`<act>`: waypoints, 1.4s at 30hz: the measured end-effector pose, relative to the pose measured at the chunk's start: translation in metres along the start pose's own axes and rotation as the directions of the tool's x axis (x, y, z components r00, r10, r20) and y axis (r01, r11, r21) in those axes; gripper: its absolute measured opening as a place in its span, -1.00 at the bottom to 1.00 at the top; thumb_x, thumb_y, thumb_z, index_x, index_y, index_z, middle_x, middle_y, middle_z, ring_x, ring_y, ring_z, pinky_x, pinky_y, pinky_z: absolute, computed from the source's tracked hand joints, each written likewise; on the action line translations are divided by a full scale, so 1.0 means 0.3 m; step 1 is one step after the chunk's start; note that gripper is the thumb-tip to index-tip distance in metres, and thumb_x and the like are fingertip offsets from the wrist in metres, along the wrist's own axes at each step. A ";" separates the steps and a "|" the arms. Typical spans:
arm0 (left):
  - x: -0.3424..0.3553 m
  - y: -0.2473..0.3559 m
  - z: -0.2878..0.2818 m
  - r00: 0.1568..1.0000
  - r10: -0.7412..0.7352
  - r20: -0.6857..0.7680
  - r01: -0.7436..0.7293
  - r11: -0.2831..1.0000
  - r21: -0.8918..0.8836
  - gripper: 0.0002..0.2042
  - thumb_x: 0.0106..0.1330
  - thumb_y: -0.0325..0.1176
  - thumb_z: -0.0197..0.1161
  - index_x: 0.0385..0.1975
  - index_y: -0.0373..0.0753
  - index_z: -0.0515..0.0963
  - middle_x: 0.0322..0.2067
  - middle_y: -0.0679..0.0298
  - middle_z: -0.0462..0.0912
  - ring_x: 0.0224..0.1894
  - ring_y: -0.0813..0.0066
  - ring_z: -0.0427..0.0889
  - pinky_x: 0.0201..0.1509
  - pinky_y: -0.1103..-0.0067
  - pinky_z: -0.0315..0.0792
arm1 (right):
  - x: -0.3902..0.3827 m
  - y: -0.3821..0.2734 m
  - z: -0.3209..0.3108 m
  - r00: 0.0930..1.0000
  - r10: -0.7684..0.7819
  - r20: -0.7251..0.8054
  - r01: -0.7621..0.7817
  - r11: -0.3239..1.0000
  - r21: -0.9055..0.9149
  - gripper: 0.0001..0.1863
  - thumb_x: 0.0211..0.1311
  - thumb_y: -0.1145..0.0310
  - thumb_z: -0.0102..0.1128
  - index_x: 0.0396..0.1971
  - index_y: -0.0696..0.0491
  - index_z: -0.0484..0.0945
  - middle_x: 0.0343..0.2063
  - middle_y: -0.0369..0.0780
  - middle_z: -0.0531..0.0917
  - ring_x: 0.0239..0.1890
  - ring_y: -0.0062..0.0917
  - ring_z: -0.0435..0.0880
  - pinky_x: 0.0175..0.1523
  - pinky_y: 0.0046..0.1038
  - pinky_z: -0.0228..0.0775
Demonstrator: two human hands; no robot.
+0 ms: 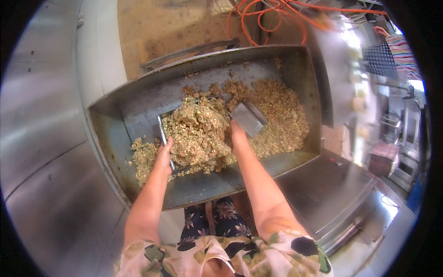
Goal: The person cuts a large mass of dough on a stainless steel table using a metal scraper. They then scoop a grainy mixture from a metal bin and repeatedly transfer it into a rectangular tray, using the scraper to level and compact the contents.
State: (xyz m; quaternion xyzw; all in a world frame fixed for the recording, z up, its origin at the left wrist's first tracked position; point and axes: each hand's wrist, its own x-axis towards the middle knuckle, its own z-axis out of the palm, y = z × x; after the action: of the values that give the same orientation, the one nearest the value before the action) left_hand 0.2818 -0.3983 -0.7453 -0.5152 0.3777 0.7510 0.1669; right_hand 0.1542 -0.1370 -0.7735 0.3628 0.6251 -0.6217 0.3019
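A large, deep metal trough (213, 189) in front of me holds a loose, crumbly, oat-like mixture (284, 108), most of it on the right. Inside the trough is a tray (160, 127), its metal rim showing at the left, heaped with the same mixture. My left hand (164, 154) is closed on that rim near its lower left corner. Beside the heap, my right hand (237, 133) grips a flat-faced metal scoop (248, 120), whose blade rests against the mixture. The scoop's handle is hidden by my fingers.
A smooth metal surface (41, 138) lies left of the trough. Coiled orange hose (260, 16) sits beyond its far side. A metal counter (332, 189) stands at the near right. In the far right background is a person in a striped sleeve (404, 55).
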 end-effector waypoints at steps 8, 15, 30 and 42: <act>-0.200 0.036 0.049 0.996 -0.009 -0.089 -0.004 0.989 -0.149 -0.34 0.24 0.03 0.25 0.21 -0.27 0.26 0.15 0.14 0.35 0.17 0.30 0.34 0.19 0.32 0.29 | -0.229 -0.100 -0.006 0.980 -0.174 0.093 0.140 0.945 0.297 -0.42 0.40 0.07 -0.11 0.29 0.08 0.21 0.23 -0.15 0.34 0.18 -0.37 0.36 0.24 -0.38 0.16; -0.401 0.077 0.000 0.982 0.153 0.113 -0.136 0.980 -0.146 -0.40 0.26 0.01 0.23 0.17 -0.24 0.28 0.07 0.14 0.42 0.12 0.24 0.43 0.13 0.32 0.38 | -0.559 -0.298 -0.066 0.951 -0.292 0.098 0.270 0.943 0.194 -0.35 0.40 0.00 -0.15 0.29 0.17 0.17 0.29 -0.11 0.25 0.34 -0.35 0.18 0.38 -0.37 -0.05; -1.093 0.208 0.232 0.925 0.228 0.303 -0.214 0.974 -0.077 -0.53 0.32 -0.07 0.14 0.06 -0.33 0.40 -0.05 0.13 0.57 -0.06 0.24 0.60 0.04 0.33 0.49 | -1.077 -0.329 -0.271 0.860 -0.502 -0.097 0.495 0.771 0.400 -0.39 0.38 0.05 -0.08 0.27 0.15 0.22 0.18 -0.12 0.37 0.22 -0.38 0.30 0.30 -0.36 0.07; -1.965 0.093 0.747 0.870 0.197 0.453 -0.336 0.908 0.249 -0.60 0.36 -0.20 0.08 0.07 -0.36 0.39 -0.02 0.07 0.56 -0.03 0.20 0.59 0.07 0.30 0.49 | -1.913 -0.425 -0.855 0.833 -0.487 -0.263 0.510 0.490 0.707 -0.32 0.39 0.00 -0.09 0.34 0.13 0.08 0.27 0.01 0.21 0.30 -0.33 0.17 0.34 -0.31 0.07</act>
State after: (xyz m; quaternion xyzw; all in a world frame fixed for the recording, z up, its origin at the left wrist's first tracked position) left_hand 0.3625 -0.1692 -0.1626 -0.2508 0.5181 0.7881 0.2183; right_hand 0.3856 0.0784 -0.2152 0.2665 0.3911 -0.8775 -0.0779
